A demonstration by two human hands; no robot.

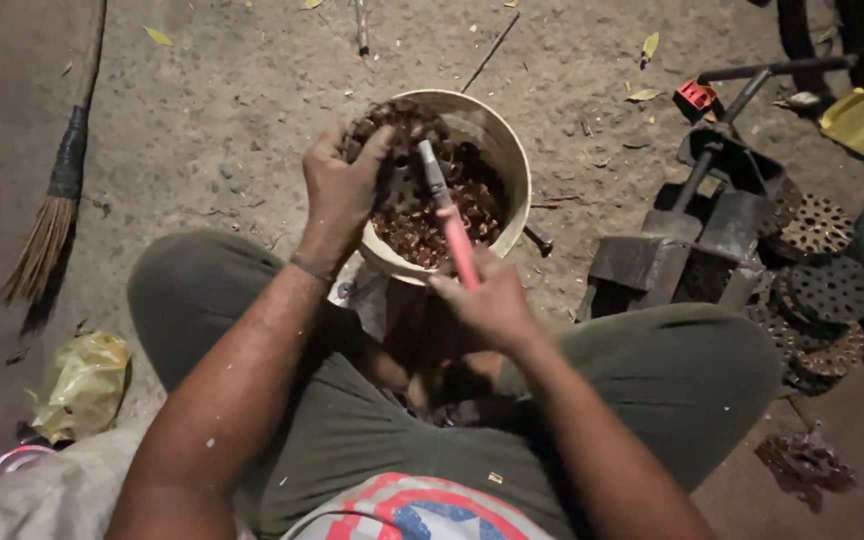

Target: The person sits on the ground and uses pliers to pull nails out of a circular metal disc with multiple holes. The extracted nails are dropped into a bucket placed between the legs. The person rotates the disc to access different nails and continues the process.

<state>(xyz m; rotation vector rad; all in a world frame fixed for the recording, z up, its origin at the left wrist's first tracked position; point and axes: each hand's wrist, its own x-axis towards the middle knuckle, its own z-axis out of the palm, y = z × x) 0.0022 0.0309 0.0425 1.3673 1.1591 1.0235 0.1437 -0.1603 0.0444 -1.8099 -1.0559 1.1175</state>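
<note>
Head view, looking down over bent knees in olive trousers to the ground: nearest, the right hand is clenched around the pink handle of a screwdriver, its metal shaft pointing away and its tip resting against a perforated metal disc. The left hand grips that disc by its near edge, fingers curled over the rim, holding it tilted above a cream bucket that sits between the knees and holds a heap of small brown pieces. Judging from the angle, the tip could skid off the disc's holes toward the left hand's fingers if pushed hard, and a jolt might tip the disc or spill pieces over the bucket's rim. Further right lies a dark metal press beside a stack of similar discs. To the left, a yellow bag and a broom lie on the dirt floor.
</note>
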